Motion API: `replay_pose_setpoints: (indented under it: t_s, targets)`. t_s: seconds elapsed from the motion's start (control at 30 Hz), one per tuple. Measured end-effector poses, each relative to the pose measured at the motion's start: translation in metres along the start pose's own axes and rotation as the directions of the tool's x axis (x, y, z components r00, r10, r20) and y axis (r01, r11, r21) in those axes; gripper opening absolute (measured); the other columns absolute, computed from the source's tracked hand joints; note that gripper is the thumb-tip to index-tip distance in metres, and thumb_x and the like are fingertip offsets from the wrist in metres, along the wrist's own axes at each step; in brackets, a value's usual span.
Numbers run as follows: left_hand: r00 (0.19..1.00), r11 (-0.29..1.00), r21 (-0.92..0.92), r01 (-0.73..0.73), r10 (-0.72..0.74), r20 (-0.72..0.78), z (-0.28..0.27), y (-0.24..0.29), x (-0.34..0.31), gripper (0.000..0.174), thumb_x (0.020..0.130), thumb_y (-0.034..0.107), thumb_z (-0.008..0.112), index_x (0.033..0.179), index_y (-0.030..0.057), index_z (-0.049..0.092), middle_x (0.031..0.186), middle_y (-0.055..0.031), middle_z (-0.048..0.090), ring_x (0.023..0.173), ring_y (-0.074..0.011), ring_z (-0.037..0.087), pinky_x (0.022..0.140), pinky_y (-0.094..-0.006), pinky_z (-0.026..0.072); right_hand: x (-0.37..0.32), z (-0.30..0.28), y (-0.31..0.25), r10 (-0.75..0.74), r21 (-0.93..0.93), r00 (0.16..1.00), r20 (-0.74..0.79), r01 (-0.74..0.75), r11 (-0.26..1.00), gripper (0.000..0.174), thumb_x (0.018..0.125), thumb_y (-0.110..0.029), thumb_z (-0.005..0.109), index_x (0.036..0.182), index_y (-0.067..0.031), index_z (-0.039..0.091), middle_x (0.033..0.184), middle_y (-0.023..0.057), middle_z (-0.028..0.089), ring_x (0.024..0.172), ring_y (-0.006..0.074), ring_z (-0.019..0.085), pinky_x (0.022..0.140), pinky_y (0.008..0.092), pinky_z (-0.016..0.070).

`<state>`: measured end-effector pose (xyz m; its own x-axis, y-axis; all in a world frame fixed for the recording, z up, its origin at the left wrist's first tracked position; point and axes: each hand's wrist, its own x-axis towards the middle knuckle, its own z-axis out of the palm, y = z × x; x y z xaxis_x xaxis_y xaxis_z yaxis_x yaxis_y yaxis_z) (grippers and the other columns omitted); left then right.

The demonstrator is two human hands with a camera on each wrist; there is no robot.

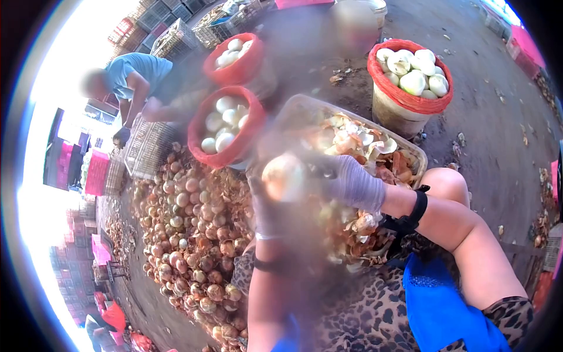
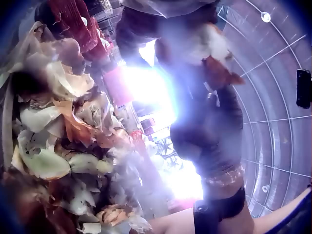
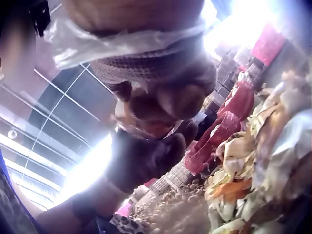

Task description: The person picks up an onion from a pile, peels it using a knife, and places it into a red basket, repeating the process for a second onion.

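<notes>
Both hands wear greyish gloves and meet at an onion (image 1: 282, 178) in the middle of the head view, where a smear blurs part of the picture. My left hand (image 1: 264, 205) grips the onion from its left side. Curled fingers of my right hand (image 3: 168, 100) press on it from the other side; in the right wrist view the onion (image 3: 146, 127) shows between the two hands. A brown flap of skin (image 2: 222, 73) hangs off it in the left wrist view. Onion peels (image 1: 387, 152) fill a clear plastic tub (image 1: 419, 154) just beyond my right hand.
A heap of unpeeled onions (image 1: 193, 229) covers the ground to the left. Red-rimmed buckets of peeled white onions stand ahead, a near one (image 1: 196, 138) and one at right (image 1: 402, 111). Another person (image 1: 141, 76) bends over a crate (image 1: 146, 146) at upper left.
</notes>
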<state>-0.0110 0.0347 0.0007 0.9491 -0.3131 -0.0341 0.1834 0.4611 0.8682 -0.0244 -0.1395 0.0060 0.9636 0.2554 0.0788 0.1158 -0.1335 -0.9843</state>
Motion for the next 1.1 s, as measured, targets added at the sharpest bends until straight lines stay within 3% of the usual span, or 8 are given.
replay_pose_setpoints:
  t_s: [0.13,0.3,0.4,0.53,0.73,0.83,1.03,1.1]
  targets:
    - [0.95,0.957,-0.21,0.201,-0.138,0.28,-0.022,-0.026,0.007,0.086,0.08,0.068,0.05,0.132,0.0006,0.039,0.123,-0.013,0.052,0.112,-0.024,0.052,0.091,-0.0392,0.0466,-0.004,-0.006,0.006,-0.152,-0.261,0.988,-0.033,0.138,0.955,0.052,0.078,-0.02,0.064,0.125,-0.0032,0.05,0.1,0.0164,0.065,0.087,0.0286,0.064,0.079,0.0358,0.0507]
    - [0.931,0.738,-0.582,0.341,-0.18,0.317,0.012,-0.009,-0.003,0.078,0.075,0.044,0.065,0.132,-0.0004,0.039,0.125,-0.015,0.051,0.112,-0.0288,0.053,0.098,-0.0407,0.0434,-0.009,0.004,0.016,-0.219,-0.454,0.973,-0.07,0.165,0.876,0.047,0.078,-0.014,0.059,0.122,0.0003,0.048,0.081,0.0171,0.064,0.071,0.0333,0.063,0.064,0.0402,0.0495]
    - [0.973,0.936,-0.276,0.219,-0.191,0.127,0.007,-0.008,-0.006,0.074,0.075,0.04,0.064,0.131,-0.0018,0.04,0.124,-0.015,0.052,0.112,-0.0287,0.053,0.098,-0.0409,0.0434,-0.01,0.006,0.015,-0.233,-0.494,0.971,-0.05,0.179,0.851,0.042,0.079,-0.014,0.059,0.117,-0.001,0.049,0.078,0.0162,0.063,0.069,0.0331,0.063,0.062,0.0404,0.0489]
    - [0.973,0.968,-0.132,0.215,-0.201,0.111,-0.002,-0.009,-0.003,0.074,0.074,0.04,0.064,0.129,-0.0048,0.042,0.123,-0.0151,0.053,0.111,-0.0283,0.054,0.098,-0.0412,0.0439,-0.011,0.004,0.012,-0.229,-0.528,0.973,-0.005,0.192,0.827,0.036,0.079,-0.015,0.059,0.112,-0.0028,0.05,0.073,0.015,0.063,0.065,0.0327,0.063,0.058,0.0407,0.0481]
    - [0.982,0.961,-0.202,0.187,-0.182,0.045,0.01,-0.01,-0.01,0.082,0.07,0.046,0.065,0.129,-0.0057,0.041,0.119,-0.0164,0.053,0.108,-0.0284,0.054,0.098,-0.0414,0.0438,0.005,-0.01,0.033,-0.172,-0.752,0.985,0.01,0.121,0.648,0.027,0.08,-0.016,0.059,0.103,-0.006,0.052,0.067,0.0127,0.062,0.061,0.0321,0.063,0.054,0.0412,0.0472]
    - [0.976,0.956,-0.201,0.213,-0.218,-0.003,0.01,-0.01,-0.014,0.085,0.069,0.049,0.066,0.13,-0.0042,0.04,0.119,-0.0157,0.053,0.108,-0.0276,0.054,0.097,-0.0418,0.0441,0.008,-0.011,0.044,-0.208,-0.805,0.968,0.138,0.232,0.546,0.026,0.08,-0.017,0.059,0.102,-0.0058,0.052,0.067,0.0109,0.062,0.062,0.0316,0.063,0.055,0.0411,0.0482]
    - [0.999,0.999,-0.003,0.037,-0.037,0.026,0.003,-0.008,-0.01,0.071,0.072,0.042,0.071,0.125,0.0014,0.044,0.106,-0.0119,0.058,0.094,-0.022,0.059,0.078,-0.0343,0.0527,0.009,-0.009,0.038,-0.206,-0.801,0.973,0.109,0.209,0.561,0.032,0.079,-0.02,0.06,0.107,-0.0042,0.057,0.069,0.0099,0.064,0.067,0.0298,0.065,0.059,0.0415,0.0501]
    - [0.994,0.97,0.222,-0.1,0.105,-0.011,-0.004,-0.003,-0.007,0.075,0.071,0.047,0.07,0.123,-0.0018,0.045,0.106,-0.0133,0.058,0.092,-0.0222,0.06,0.078,-0.0339,0.0524,0.024,-0.028,0.091,0.007,-0.879,0.98,0.198,0.174,0.444,0.035,0.08,-0.021,0.059,0.112,-0.0075,0.058,0.078,0.0161,0.064,0.071,0.0306,0.064,0.061,0.0399,0.0507]
